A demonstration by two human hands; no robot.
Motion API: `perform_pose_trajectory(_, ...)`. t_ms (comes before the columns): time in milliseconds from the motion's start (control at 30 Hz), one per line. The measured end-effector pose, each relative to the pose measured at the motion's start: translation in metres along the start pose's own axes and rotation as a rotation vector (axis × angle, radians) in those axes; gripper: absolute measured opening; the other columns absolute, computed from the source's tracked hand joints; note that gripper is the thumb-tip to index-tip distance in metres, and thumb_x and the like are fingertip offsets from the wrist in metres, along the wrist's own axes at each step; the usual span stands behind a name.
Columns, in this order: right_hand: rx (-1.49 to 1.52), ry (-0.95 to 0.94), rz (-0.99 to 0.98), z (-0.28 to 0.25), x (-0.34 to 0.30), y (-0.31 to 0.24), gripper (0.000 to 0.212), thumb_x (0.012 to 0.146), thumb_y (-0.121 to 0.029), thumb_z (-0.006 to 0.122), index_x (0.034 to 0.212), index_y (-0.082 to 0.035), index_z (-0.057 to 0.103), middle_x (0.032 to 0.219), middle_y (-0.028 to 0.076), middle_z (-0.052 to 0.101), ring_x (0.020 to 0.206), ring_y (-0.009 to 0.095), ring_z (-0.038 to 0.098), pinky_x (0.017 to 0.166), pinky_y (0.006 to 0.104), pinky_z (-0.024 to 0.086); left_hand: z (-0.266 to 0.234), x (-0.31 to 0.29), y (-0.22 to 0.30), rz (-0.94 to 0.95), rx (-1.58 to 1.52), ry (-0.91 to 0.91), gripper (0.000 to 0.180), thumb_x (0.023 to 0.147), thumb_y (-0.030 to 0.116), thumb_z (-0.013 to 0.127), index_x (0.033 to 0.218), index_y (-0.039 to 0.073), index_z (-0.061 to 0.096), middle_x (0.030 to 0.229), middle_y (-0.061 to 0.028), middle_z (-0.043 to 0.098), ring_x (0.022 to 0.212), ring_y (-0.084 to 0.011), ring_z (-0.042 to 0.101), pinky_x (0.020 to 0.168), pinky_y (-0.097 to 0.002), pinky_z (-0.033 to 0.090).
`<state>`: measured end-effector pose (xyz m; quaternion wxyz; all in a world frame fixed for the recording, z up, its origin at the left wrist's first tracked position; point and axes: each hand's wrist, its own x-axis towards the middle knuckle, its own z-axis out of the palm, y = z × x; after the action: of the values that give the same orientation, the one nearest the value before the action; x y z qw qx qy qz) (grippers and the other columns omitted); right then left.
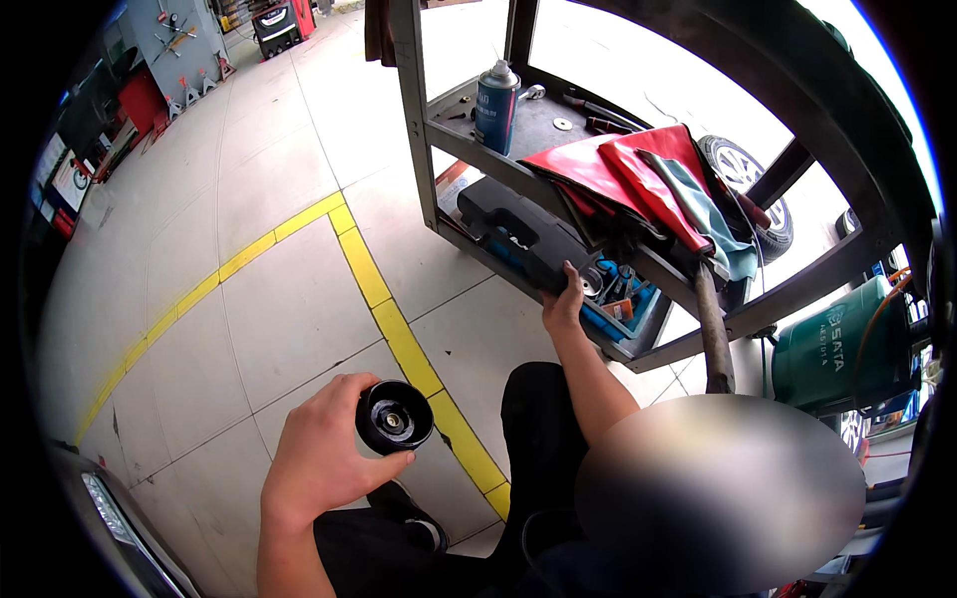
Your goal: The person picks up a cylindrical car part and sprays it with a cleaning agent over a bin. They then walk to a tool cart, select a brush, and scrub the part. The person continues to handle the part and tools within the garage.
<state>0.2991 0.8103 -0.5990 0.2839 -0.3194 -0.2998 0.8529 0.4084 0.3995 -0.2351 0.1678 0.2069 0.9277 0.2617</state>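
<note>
My left hand (329, 448) is curled around a black round cup-shaped part (377, 436), its hollow side facing up. A small brass-coloured centre shows inside it. Reaching out to the cart's lower shelf, my right hand (564, 302) grips the near right end of a black plastic case (528, 237) with a carry handle. The case lies tilted across a blue tray (608, 329) that holds small tools and parts. Some of the right fingers are hidden behind the case.
The dark metal cart (431, 169) carries a blue spray can (495, 105), loose tools, and red and green cloths (638, 179) on its upper shelf. A wooden handle (714, 339) juts toward me. Nearby are a green drum (832, 344), a wheel (743, 169) and a yellow floor line (399, 339).
</note>
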Motion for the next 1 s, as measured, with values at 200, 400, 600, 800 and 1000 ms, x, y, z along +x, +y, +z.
perform_pose_trajectory(200, -0.328, -0.258, -0.343, -0.038, 0.041, 0.021, 0.056, 0.1, -0.027, 0.07, 0.15, -0.011, 0.051, 0.137, 0.02, 0.062, 0.126, 0.034, 0.064, 0.102, 0.0459, 0.055, 0.004, 0.006, -0.005, 0.003, 0.001, 0.0, 0.077, 0.069, 0.034, 0.095, 0.131, 0.004, 0.061, 0.121, -0.0151, 0.073, 0.111, -0.0323, 0.072, 0.101, -0.0401, 0.056)
perform_pose_trajectory(400, -0.047, -0.12, 0.364, 0.043, -0.068, -0.013, 0.063, 0.108, -0.033, 0.058, 0.16, -0.005, 0.036, 0.132, 0.022, 0.066, 0.118, 0.036, 0.07, 0.098, 0.0468, 0.057, 0.006, 0.016, -0.029, -0.036, -0.297, 0.031, 0.075, 0.074, 0.036, 0.095, 0.131, 0.002, 0.062, 0.119, -0.0148, 0.075, 0.11, -0.0268, 0.072, 0.101, -0.0396, 0.055)
perform_pose_trajectory(600, -0.31, -1.013, 0.342, 0.115, -0.27, -0.047, 0.08, 0.108, -0.051, 0.058, 0.164, -0.002, 0.03, 0.148, 0.019, 0.055, 0.13, 0.032, 0.061, 0.102, 0.0522, 0.057, 0.014, 0.043, -0.025, -0.17, -0.883, 0.03, 0.064, 0.086, 0.032, 0.088, 0.132, -0.003, 0.062, 0.114, -0.0119, 0.072, 0.104, -0.0184, 0.067, 0.094, -0.0325, 0.053)
perform_pose_trajectory(800, -0.244, -1.01, 0.419, 0.117, -0.314, -0.047, 0.083, 0.107, -0.038, 0.066, 0.167, -0.001, 0.022, 0.151, 0.017, 0.051, 0.138, 0.03, 0.056, 0.106, 0.054, 0.058, 0.031, 0.042, -0.03, -0.188, -0.689, 0.046, 0.061, 0.097, 0.04, 0.078, 0.136, -0.005, 0.063, 0.127, -0.0113, 0.066, 0.103, -0.0177, 0.064, 0.091, -0.0332, 0.052)
perform_pose_trajectory(1000, -0.111, -0.973, 0.357, 0.116, -0.308, -0.047, 0.081, 0.107, -0.027, 0.068, 0.167, 0.003, 0.022, 0.147, 0.019, 0.053, 0.132, 0.027, 0.059, 0.104, 0.0464, 0.059, 0.031, 0.042, -0.028, -0.016, -0.331, 0.156, 0.063, 0.1, 0.046, 0.074, 0.137, -0.004, 0.064, 0.134, -0.0111, 0.062, 0.105, -0.0211, 0.064, 0.09, -0.0341, 0.054)
